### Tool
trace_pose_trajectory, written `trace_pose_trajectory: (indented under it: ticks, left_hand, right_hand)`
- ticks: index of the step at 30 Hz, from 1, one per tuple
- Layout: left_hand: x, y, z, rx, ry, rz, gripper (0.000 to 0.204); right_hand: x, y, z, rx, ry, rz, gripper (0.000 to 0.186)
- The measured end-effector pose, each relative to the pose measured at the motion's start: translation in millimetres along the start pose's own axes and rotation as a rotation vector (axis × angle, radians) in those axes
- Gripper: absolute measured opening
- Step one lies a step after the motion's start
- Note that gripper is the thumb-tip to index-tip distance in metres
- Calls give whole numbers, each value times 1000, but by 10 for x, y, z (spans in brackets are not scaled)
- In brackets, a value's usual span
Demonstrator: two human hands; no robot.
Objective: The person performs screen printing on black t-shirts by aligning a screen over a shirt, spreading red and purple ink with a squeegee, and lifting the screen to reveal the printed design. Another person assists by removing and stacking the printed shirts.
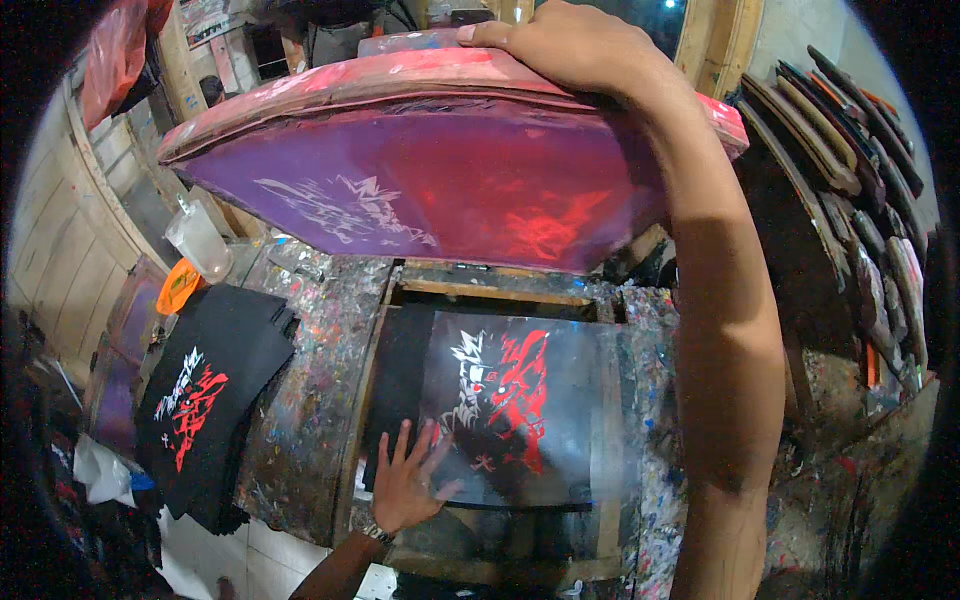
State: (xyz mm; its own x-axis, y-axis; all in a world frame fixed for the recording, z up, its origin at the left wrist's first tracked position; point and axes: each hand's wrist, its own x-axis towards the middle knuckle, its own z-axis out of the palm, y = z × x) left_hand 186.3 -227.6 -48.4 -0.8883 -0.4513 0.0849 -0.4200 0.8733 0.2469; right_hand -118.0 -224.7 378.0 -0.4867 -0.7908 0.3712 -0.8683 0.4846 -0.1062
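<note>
My right hand [545, 45] grips the top edge of a raised screen-printing frame [455, 175], its mesh purple and red with pale and red artwork showing. Below it, on the paint-spattered bench [300, 400], lies a translucent sheet [575, 400] over black material, with white and red jagged artwork on or under it. My left hand [410, 470] is open, fingers spread, at the lower left of that sheet. To the left sits a stack of black pieces [220, 400] printed with similar white and red artwork.
A translucent jug [200, 245] and an orange plastic item [177, 287] stand at the back left. Several squeegee-like boards [840, 140] lean along the right wall. A white crumpled bag [100, 470] lies at the left, and a pink plastic bag [110, 70] hangs upper left.
</note>
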Motion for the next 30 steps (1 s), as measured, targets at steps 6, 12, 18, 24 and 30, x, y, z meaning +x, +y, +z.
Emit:
trace_pose_trajectory:
  ticks: [6,12,18,24,30]
  left_hand:
    - [38,50,-44,-35,-20,-3,77]
    - [31,113,-67,-25,-27,-21,77]
    - [-3,74,-30,-8,-22,-38,78]
    - [39,160,-77,-6,-41,-28,78]
    - [28,17,-33,-13,-30,-19,78]
  right_hand:
    - [110,89,44,34,102,-107,79]
    - [63,80,0,-14,25,-24,76]
    - [159,108,81,20,50,-128,70]
    - [140,154,9,-4,52,-135,67]
    - [231,134,130,12,97,-205,66]
